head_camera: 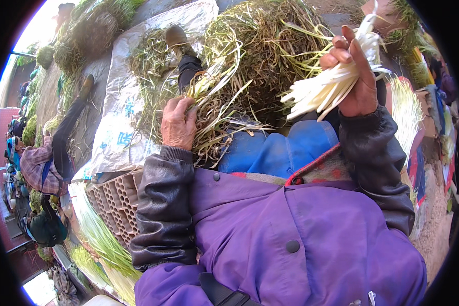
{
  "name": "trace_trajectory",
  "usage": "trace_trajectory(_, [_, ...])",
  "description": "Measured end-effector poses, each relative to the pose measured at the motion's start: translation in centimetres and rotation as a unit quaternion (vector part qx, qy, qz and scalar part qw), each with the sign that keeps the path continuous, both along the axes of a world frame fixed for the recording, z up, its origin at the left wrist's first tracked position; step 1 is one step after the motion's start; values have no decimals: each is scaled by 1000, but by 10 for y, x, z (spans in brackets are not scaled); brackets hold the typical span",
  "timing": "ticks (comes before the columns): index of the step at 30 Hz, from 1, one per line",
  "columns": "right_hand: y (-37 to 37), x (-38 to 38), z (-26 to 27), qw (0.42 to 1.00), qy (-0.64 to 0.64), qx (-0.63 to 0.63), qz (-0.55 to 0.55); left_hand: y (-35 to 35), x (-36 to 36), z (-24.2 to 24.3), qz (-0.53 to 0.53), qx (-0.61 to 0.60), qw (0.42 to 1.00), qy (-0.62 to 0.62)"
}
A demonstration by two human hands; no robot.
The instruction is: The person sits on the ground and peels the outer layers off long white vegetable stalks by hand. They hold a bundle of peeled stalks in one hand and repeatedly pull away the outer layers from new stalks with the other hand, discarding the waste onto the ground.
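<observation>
My right hand is raised at the upper right, palm towards me, and holds a bunch of pale white stalks, probably garlic chives or a similar vegetable. Their cut-looking ends point down to the left, and some yellow-green leaves hang behind. At the centre left, my left hand has its fingers curled on loose yellow-green stalks. These stalks lie on a large heap of dry, brownish leaves and stems in front of my blue-clad knees. My left fingertips are partly hidden among the leaves.
A white woven plastic sack lies under part of the heap. Hollow bricks stand at the left, beside long green-white stalks. More pale stalks lie at the right. Another person in a plaid shirt sits at the far left, legs outstretched.
</observation>
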State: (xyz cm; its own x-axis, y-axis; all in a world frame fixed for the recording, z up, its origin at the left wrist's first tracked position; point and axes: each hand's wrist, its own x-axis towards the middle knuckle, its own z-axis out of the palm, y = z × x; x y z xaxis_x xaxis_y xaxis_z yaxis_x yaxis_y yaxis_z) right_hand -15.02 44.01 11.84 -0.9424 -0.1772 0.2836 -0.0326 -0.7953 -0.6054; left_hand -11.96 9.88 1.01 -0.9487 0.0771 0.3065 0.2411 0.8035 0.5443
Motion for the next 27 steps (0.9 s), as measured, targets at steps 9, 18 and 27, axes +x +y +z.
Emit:
trace_trajectory(9, [-12,5,0,996,-50,-39,62,13,9,10,12,-50,998,-19])
trace_trajectory(18, [-14,1,17,993,-57,-64,81,8,19,32,28,187,982,9])
trace_trajectory(27, [-73,17,-24,959,-257,80,92,35,38,60,2,488,872,-38])
